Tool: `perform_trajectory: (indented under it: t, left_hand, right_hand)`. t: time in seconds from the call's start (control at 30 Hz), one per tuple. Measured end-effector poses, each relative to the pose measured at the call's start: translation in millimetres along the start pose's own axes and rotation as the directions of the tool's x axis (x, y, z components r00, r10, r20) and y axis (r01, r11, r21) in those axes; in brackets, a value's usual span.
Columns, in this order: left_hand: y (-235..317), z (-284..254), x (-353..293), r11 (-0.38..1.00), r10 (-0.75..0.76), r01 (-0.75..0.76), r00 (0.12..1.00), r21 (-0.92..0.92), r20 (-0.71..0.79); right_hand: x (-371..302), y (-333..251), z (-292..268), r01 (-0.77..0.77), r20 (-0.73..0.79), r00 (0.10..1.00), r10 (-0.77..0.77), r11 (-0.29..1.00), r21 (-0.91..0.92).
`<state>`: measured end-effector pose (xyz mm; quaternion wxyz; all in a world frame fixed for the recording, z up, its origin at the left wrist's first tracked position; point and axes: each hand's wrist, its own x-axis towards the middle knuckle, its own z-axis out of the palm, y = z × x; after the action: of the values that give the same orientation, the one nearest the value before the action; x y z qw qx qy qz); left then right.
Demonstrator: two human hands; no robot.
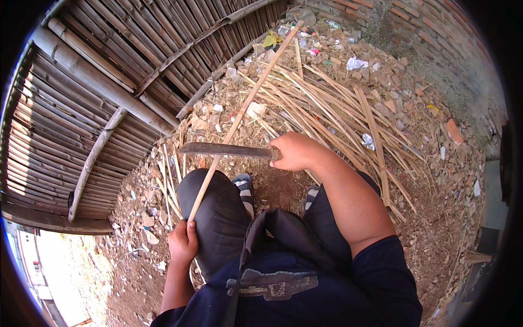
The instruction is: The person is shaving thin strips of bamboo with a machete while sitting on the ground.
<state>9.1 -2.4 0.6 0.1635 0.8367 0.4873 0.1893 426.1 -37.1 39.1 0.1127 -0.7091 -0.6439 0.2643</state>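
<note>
Head view: I look down over my dark shirt (338, 297) and bent knees (223, 204), sandals (246, 192) planted on bare dirt (122, 278).

Left hand: my left hand (183, 242), beside the left knee, is closed around the near end of a long pale strip (239, 117), thumb uppermost.

Pale strip: it slants up and away from that hand, crossing in front of the left knee, its far end out over the rubble. Whether it rests on the knee, I cannot tell.

Knife: a big dark knife (234, 150) lies crosswise over the strip just beyond my knee, tip to the left. I cannot tell whether blade and wood touch.

Right hand: my right hand (294, 151) is wrapped around the knife's handle.

Blade work: I judge this to be working the strip with the knife; a stroke would call for a firm left grip and an edge kept clear of knee and fingers.

Pile: beyond my right hand, many similar strips (338, 117) lie loosely heaped on rubble (389, 103) and litter.

Walls: slatted bamboo (71, 125) at left, brick (419, 27) at far right.
</note>
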Motion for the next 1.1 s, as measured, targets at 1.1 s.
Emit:
perform_trajectory:
  t: [1.1]
  left_hand:
    - [-4.4, 3.2, -1.0, 1.0, 0.001, -0.001, 1.0, -0.013, -0.013]
  right_hand:
    - [2.2, -0.7, 1.4, 0.02, 0.027, 0.999, -0.021, 0.999, 0.025]
